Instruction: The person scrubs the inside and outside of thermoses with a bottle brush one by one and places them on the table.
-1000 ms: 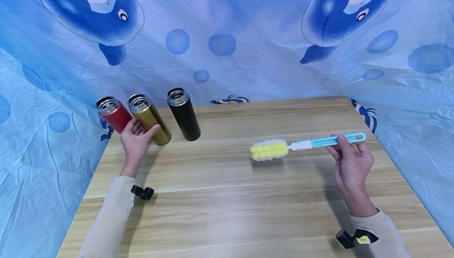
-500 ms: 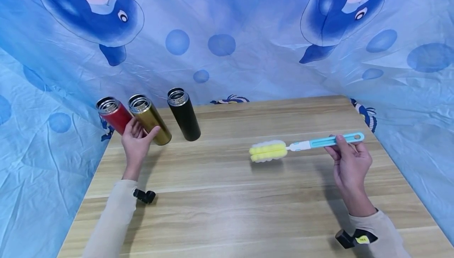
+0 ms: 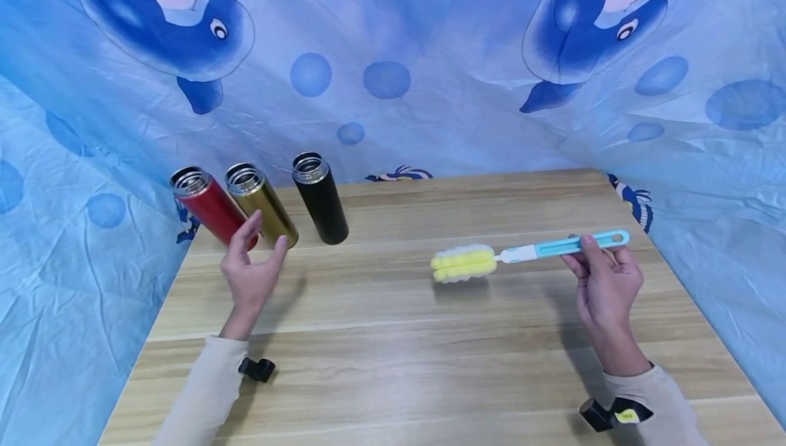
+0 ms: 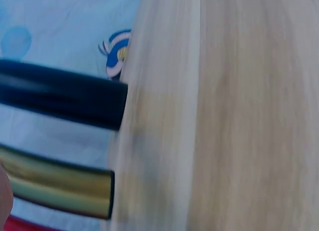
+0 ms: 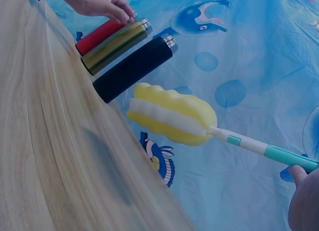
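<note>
Three lidless vacuum flasks stand upright at the far left of the table: a red flask [image 3: 211, 206], a gold flask [image 3: 263, 202] and a black flask [image 3: 322, 202]. My left hand [image 3: 250, 281] is just in front of the red and gold ones, thumb and fingers spread apart with nothing between them. In the left wrist view, the black flask [image 4: 65, 94] and gold flask [image 4: 60, 183] show partly. My right hand [image 3: 609, 296] pinches the blue handle of a bottle brush [image 3: 464, 263]. The brush's yellow-and-white sponge head [image 5: 172, 116] points left, raised above the table.
The wooden table [image 3: 381, 364] reaches back to a blue dolphin-print sheet [image 3: 430, 16], which also hangs along both sides. The black flask stands apart from the other two. Each sleeve carries a small black wrist camera [image 3: 256, 369].
My left hand has come off the red and gold flasks and drawn back toward me, its fingers spreading. The right hand and bottle brush have hardly moved.
</note>
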### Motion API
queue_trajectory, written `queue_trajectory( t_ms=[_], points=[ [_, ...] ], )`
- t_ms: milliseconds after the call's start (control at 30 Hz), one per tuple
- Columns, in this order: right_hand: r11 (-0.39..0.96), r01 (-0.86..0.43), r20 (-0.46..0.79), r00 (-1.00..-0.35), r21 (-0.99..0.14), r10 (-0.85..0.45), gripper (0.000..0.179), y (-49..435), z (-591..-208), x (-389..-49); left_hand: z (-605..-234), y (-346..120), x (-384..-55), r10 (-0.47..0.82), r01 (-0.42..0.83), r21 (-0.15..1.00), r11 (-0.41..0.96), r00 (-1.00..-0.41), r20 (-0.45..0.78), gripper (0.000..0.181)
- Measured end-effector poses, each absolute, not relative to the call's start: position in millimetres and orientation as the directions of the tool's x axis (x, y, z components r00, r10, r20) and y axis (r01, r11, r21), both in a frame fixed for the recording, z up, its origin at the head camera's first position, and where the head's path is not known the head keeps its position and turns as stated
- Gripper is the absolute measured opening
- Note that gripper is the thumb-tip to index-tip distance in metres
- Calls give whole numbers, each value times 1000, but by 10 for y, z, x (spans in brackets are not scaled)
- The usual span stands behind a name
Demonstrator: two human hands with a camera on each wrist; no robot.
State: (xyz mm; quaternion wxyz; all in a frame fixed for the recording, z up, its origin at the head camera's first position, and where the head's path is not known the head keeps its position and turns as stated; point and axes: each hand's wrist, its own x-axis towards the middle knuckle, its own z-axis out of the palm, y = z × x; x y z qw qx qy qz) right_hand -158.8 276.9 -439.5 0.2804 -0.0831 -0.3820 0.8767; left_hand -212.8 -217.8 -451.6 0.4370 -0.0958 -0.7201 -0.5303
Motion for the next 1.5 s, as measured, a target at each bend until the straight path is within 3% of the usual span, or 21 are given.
queue_trajectory(
  t_ms=[267, 567, 967, 1233, 1500],
  points=[
    [-549, -422, 54, -825, -722, 563, 26, 2800, -4381, -1564, -4411, -1945, -2288, -179, 530, 751, 393, -757, 628, 67],
    [-542, -385, 33, -835, -747, 549, 27, 2812, -4379, -1536, -4732, -1905, -2709, -171, 321, 879, 351, -901, 398, 93],
    [-525, -411, 70, -831, -745, 551, 17, 2754, -4419, -1584, -4848, -1872, -2989, -154, 213, 906, 367, -946, 285, 93],
    [-517, -389, 93, -856, -763, 508, 18, 2720, -4414, -1620, -4878, -1873, -3027, -168, 229, 905, 358, -938, 303, 83],
    [-518, -413, 121, -854, -749, 505, 19, 2706, -4369, -1681, -4867, -1862, -3028, -176, 248, 920, 303, -934, 310, 88]
  ],
)
